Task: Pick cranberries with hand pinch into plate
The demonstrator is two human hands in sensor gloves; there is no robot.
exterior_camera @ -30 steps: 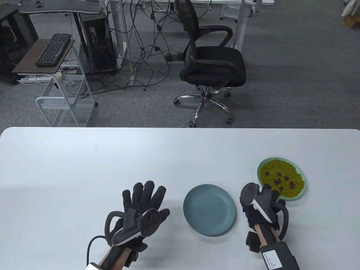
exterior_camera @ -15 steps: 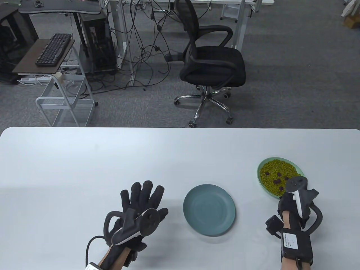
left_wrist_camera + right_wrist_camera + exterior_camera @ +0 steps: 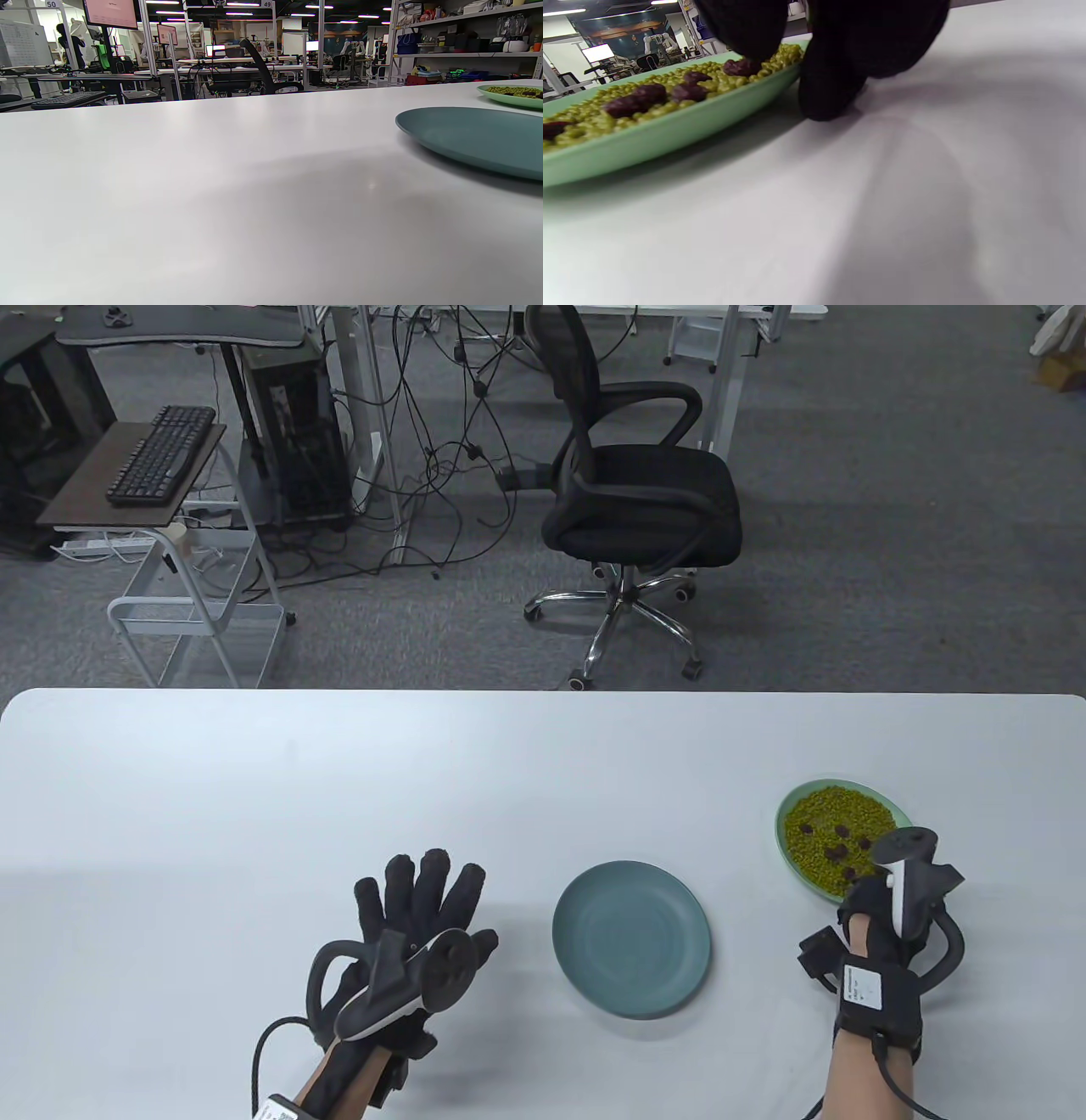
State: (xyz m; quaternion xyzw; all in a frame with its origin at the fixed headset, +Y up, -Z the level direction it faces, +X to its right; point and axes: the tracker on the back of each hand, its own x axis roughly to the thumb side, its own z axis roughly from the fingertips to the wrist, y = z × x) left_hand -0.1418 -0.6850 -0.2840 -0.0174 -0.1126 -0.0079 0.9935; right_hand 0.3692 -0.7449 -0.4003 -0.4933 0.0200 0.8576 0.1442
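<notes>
Both hands in black fabric gloves covering all fingers. Left hand [image 3: 407, 916]: dark grey tracker [image 3: 407, 976] strapped on the back, round disc face, loop ring at its side, light grey underside. Black cable [image 3: 263, 1060] loops from the wrist; white label at the wrist, bare skin showing on the forearm. Right hand [image 3: 874, 912]: tracker [image 3: 908, 882] black with a white stripe, ring at the side. Black wrist box [image 3: 874, 993] with a white label, small black module beside it, black cable, bare forearm below.
</notes>
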